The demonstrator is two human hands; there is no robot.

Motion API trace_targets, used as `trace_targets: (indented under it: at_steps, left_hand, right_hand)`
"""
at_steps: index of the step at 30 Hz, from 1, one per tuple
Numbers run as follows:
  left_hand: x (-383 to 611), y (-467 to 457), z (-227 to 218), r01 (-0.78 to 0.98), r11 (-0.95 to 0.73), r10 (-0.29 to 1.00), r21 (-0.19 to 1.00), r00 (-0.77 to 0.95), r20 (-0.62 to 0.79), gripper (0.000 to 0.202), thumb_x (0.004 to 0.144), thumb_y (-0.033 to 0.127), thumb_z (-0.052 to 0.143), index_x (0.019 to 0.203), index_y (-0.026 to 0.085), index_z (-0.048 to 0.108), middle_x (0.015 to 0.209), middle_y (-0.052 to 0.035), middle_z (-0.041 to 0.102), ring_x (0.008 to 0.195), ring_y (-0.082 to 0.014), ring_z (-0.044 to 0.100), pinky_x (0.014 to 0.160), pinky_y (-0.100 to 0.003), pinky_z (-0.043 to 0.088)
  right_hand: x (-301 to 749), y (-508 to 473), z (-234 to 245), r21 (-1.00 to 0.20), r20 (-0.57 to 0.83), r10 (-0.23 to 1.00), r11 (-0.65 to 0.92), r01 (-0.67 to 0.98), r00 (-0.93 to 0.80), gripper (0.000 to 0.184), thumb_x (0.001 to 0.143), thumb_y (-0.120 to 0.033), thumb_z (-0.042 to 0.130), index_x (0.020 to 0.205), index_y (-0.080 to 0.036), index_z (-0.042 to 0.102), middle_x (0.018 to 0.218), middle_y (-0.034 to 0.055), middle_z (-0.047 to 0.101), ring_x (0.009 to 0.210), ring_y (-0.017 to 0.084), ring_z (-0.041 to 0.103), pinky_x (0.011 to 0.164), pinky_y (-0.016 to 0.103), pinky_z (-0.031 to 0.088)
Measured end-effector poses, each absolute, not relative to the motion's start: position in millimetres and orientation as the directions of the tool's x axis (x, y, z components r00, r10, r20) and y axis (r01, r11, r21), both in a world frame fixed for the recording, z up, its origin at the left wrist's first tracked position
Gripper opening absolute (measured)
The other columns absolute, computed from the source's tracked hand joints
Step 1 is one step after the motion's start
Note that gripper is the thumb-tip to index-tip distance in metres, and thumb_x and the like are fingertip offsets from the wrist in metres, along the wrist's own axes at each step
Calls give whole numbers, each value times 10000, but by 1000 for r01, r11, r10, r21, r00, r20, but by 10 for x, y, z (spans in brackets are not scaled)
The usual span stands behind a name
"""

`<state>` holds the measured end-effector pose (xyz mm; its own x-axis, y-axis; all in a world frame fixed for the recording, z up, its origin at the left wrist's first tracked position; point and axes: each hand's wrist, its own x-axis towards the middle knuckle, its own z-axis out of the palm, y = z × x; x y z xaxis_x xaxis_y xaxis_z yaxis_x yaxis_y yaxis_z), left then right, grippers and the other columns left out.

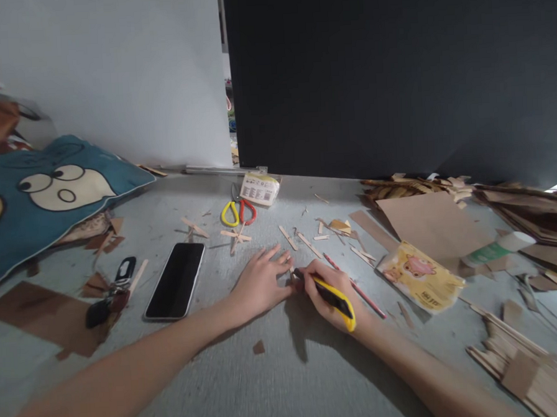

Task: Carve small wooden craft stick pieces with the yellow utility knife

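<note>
My right hand is closed around a yellow and black utility knife, its tip pointing at a small wooden stick piece on the grey floor. My left hand lies flat with fingers stretched out, its fingertips pressing on that same small piece right beside the knife tip. A thin red pencil lies under and just right of my right hand. Several loose wooden sticks are scattered just beyond both hands.
A black phone lies left of my left hand, keys beside it. Yellow and red scissors, a small packet, a yellow printed bag, a glue bottle, cardboard sheets and scraps lie around. A blue cushion sits far left.
</note>
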<state>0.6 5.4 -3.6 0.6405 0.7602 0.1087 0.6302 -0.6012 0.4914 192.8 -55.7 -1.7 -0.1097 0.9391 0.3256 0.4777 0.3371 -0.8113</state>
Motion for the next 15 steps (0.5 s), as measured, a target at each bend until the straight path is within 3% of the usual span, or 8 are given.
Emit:
trace_targets:
  at_steps: [3,6,10,15]
  left_hand:
    - [12,50,-61,622,-611,755,490,643,124,445,952,338,699,1380,220,723,1557,-109,586,1564,-335,412,1297,-575,318]
    - [13,49,-86,625,-616,754,479,644,129,455,937,328,712,1380,221,722,1557,-111,590,1565,-335,410,1302,-567,314]
    - [18,52,-94,636,-615,758,466,639,130,476,923,380,747,1373,226,725,1543,-117,604,1561,-346,415,1292,-580,325]
    - [26,51,-73,651,-627,752,428,650,113,507,954,469,720,1390,211,713,1555,-123,590,1566,-337,408,1287,-554,329]
  right_hand:
    - [1885,-572,1,-789,361,925,373,488,-121,189,951,-340,608,790,-259,555,692,5,648,559,167,607,558,272,462]
    - [1861,-558,-5,-839,317,947,310,448,-62,253,972,-400,601,765,-265,546,634,-4,642,528,170,597,537,274,452]
    - [1866,-518,-12,-938,177,984,167,303,8,333,969,-522,604,760,-267,554,579,-15,649,498,175,622,517,276,472]
    - [1876,-455,-9,-996,3,999,0,93,37,342,881,-562,663,759,-251,591,586,-12,680,491,173,648,520,277,509]
